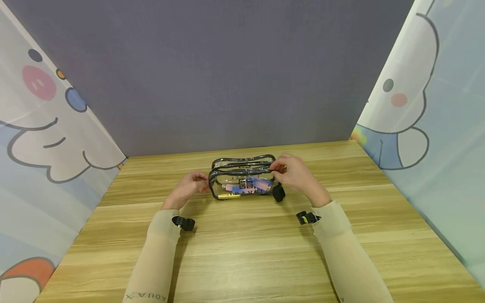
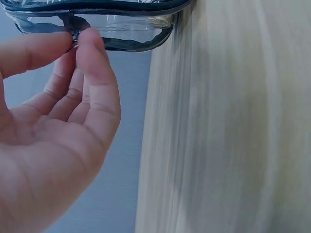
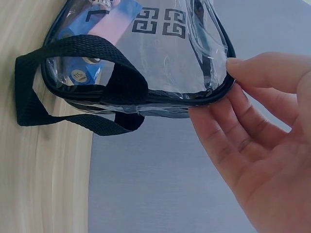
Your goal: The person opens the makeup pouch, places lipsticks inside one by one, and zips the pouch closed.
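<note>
A clear toiletry pouch with black piping stands upright on the wooden table, dark print and "TRAVEL" on its front. Blue and pink items lie inside it. At its left end, my left hand pinches a small dark bit between thumb and forefinger; whether this is a zipper pull I cannot tell. The right hand grips the pouch's upper right corner, thumb on the piping and fingers on the end panel. A black strap loop sticks out from that right end.
The wooden table runs back to a grey-blue panel. Cartoon-printed curtains hang at the left and right sides. Each wrist wears a black strap with a small device.
</note>
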Action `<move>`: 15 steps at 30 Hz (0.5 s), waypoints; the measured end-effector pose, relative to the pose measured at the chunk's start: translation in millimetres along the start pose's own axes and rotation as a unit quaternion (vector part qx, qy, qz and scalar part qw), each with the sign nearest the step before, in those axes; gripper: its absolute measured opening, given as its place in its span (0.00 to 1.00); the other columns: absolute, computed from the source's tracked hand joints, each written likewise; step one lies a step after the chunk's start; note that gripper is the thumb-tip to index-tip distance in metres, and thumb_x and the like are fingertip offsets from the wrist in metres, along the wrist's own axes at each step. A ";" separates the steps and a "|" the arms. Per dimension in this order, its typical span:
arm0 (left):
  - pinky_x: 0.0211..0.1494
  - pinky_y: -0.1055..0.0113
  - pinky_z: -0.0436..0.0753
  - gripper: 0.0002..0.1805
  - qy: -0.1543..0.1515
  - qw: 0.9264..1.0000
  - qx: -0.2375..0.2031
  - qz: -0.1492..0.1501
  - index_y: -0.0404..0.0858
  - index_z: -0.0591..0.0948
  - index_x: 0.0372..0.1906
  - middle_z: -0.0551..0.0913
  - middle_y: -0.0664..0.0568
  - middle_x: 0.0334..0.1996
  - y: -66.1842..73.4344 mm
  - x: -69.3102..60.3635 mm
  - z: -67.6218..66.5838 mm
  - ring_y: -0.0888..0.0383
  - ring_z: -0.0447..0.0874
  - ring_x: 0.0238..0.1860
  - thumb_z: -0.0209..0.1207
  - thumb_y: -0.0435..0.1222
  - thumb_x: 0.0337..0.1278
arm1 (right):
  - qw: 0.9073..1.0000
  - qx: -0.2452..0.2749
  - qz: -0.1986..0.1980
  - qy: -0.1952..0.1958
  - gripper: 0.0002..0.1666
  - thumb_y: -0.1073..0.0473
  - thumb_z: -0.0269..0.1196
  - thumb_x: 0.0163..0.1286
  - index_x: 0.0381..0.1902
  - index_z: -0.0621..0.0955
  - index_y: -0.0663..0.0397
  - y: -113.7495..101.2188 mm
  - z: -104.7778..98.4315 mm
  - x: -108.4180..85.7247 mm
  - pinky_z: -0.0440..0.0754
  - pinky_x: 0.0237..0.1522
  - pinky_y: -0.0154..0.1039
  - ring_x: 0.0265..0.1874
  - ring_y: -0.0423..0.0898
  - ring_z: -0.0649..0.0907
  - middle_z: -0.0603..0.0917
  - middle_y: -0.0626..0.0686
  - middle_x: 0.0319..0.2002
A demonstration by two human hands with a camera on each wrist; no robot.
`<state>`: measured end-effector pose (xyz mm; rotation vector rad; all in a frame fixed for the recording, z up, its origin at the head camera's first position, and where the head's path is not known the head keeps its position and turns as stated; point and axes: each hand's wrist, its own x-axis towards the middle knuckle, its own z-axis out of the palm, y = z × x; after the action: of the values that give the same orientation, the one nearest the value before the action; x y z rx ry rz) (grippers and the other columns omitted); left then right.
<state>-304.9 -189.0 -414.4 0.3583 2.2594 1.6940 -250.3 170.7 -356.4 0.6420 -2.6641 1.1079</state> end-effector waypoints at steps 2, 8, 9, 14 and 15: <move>0.56 0.44 0.79 0.10 0.001 1.000 -0.004 -0.001 0.28 0.75 0.51 0.81 0.46 0.39 -0.4 -0.2 -0.8 0.46 0.80 0.42 0.53 0.29 0.70 | 1.000 -0.003 0.000 -0.001 0.07 0.68 0.66 0.68 0.43 0.86 0.63 -1.0 0.1 0.3 0.82 0.40 0.44 0.36 0.47 0.80 0.81 0.53 0.38; 0.59 0.45 0.79 0.09 0.002 0.999 -0.031 -0.011 0.29 0.75 0.50 0.80 0.46 0.40 -2.4 1.7 -1.7 0.46 0.80 0.43 0.52 0.28 0.70 | 1.000 -0.011 0.001 -0.005 0.07 0.68 0.65 0.68 0.43 0.86 0.64 -1.1 0.4 0.9 0.82 0.40 0.43 0.36 0.47 0.80 0.81 0.53 0.38; 0.60 0.45 0.79 0.09 0.000 0.999 -0.037 -0.014 0.30 0.75 0.50 0.80 0.47 0.40 -2.4 2.1 -1.6 0.45 0.80 0.44 0.52 0.28 0.70 | 1.000 -0.012 0.002 -0.006 0.07 0.68 0.65 0.68 0.43 0.86 0.63 -1.0 0.5 0.8 0.82 0.40 0.43 0.36 0.47 0.79 0.81 0.53 0.38; 0.60 0.43 0.77 0.09 -0.007 0.999 -0.042 -0.017 0.30 0.74 0.51 0.80 0.46 0.39 -2.8 2.5 -2.1 0.44 0.79 0.44 0.50 0.28 0.71 | 1.000 -0.017 0.001 -0.004 0.06 0.68 0.65 0.68 0.42 0.86 0.63 -0.1 1.0 0.9 0.82 0.40 0.43 0.36 0.47 0.80 0.81 0.53 0.38; 0.60 0.43 0.78 0.09 -0.010 0.999 -0.041 -0.015 0.29 0.74 0.51 0.80 0.46 0.39 -3.0 2.4 -2.6 0.45 0.79 0.44 0.50 0.28 0.71 | 1.000 -0.018 0.001 -0.004 0.06 0.68 0.65 0.68 0.42 0.86 0.63 0.2 1.1 0.9 0.82 0.40 0.43 0.36 0.47 0.80 0.81 0.53 0.38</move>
<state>-308.1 -191.2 -416.8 0.3199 2.1629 1.7540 -251.2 169.7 -357.1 0.6395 -2.6851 1.0579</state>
